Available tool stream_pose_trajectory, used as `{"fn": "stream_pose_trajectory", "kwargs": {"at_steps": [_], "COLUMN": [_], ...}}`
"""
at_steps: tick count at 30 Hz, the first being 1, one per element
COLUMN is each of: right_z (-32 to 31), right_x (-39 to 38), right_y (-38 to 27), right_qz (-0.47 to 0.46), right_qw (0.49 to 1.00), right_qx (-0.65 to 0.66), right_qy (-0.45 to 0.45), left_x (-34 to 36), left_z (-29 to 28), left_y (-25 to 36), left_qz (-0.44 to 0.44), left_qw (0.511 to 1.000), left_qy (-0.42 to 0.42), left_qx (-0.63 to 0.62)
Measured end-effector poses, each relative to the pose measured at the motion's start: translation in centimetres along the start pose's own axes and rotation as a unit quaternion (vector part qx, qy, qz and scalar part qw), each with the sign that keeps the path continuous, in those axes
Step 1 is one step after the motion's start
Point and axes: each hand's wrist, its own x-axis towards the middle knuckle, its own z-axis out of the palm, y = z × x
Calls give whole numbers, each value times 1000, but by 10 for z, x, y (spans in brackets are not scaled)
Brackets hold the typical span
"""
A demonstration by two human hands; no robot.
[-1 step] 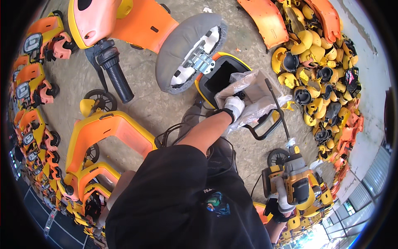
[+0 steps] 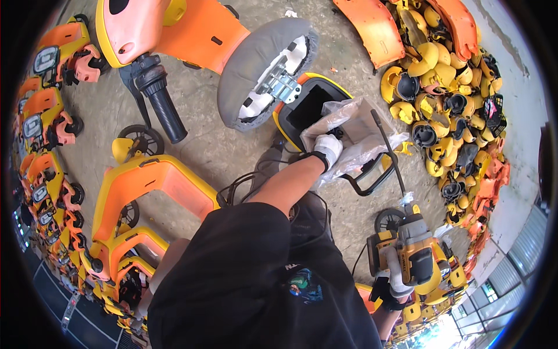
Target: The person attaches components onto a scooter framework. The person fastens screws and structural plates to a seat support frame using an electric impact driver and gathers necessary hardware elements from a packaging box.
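In a white glove, my left hand (image 2: 329, 149) reaches into a cardboard box (image 2: 363, 119) lined with clear plastic. Its fingers are curled down at small dark pieces inside; what they hold, if anything, is hidden. The box rests on the open black storage compartment (image 2: 314, 102) of an orange and yellow scooter, behind its tilted-up grey-covered seat (image 2: 256, 72). At the lower right my right hand (image 2: 397, 278), also gloved, is closed round the handle of a yellow and black cordless drill (image 2: 415, 250). A long dark bit (image 2: 390, 151) extends from the drill, past the box's right side.
A black handlebar grip (image 2: 165, 110) with a brake lever juts out at upper left. An orange and yellow scooter frame (image 2: 157, 174) stands left of me. Piled yellow helmets (image 2: 442, 87) and orange panels (image 2: 375, 35) lie at right. Rows of scooters (image 2: 49, 122) line the far left.
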Motion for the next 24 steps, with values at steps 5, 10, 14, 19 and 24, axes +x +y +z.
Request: {"fn": "stream_pose_trajectory", "kwargs": {"at_steps": [5,10,14,19,24], "right_z": [-2,-1,-2,-1,-4], "right_x": [7,23,30,41,65], "right_y": [13,8,9,12,2], "right_qz": [-11,-133,-132,-76,-104], "right_qw": [999,988,990,994,986], "right_qx": [-1,-71,-41,27,32], "right_qy": [-33,-41,-40,-72,-123], "left_x": [-7,-9,-11,-9,-15], "left_z": [-23,-22,-21,-51,-103], "left_y": [-1,-7,-9,-26,-56], "left_qz": [-4,-7,-52,-44,-92], "left_qw": [1000,1000,995,967,802], "left_qy": [3,-20,-37,-122,-99], "left_qx": [-19,-16,-80,-220,-581]}}
